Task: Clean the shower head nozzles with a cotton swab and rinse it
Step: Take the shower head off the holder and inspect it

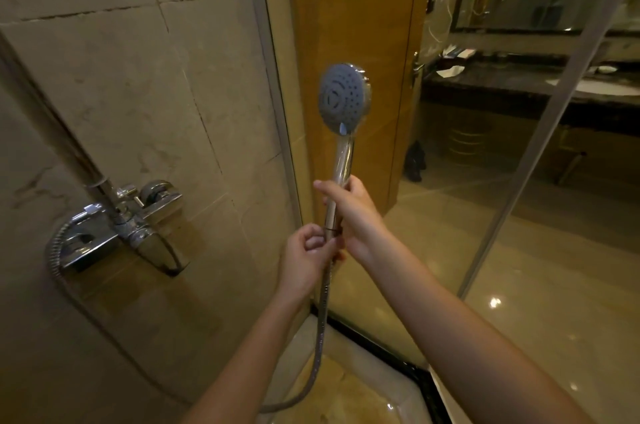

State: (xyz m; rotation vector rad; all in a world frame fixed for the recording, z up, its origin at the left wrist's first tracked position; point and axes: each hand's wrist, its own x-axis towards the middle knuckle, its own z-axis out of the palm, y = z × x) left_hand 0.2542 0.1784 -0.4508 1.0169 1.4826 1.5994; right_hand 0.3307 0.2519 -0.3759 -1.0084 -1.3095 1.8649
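Observation:
A chrome shower head (344, 98) with a grey nozzle face stands upright in the middle of the view, its face turned toward me. My right hand (353, 212) grips its handle partway down. Just below, my left hand (308, 255) pinches the handle's lower end, where the metal hose (320, 337) joins. The hose hangs down and curves left toward the floor. No cotton swab is visible.
A chrome mixer tap (131, 219) sits on the tiled wall at the left, with a hose looping below it. The glass shower screen (450, 215) stands right behind the shower head. Beyond it are a dark vanity counter (502, 80) and a shiny floor.

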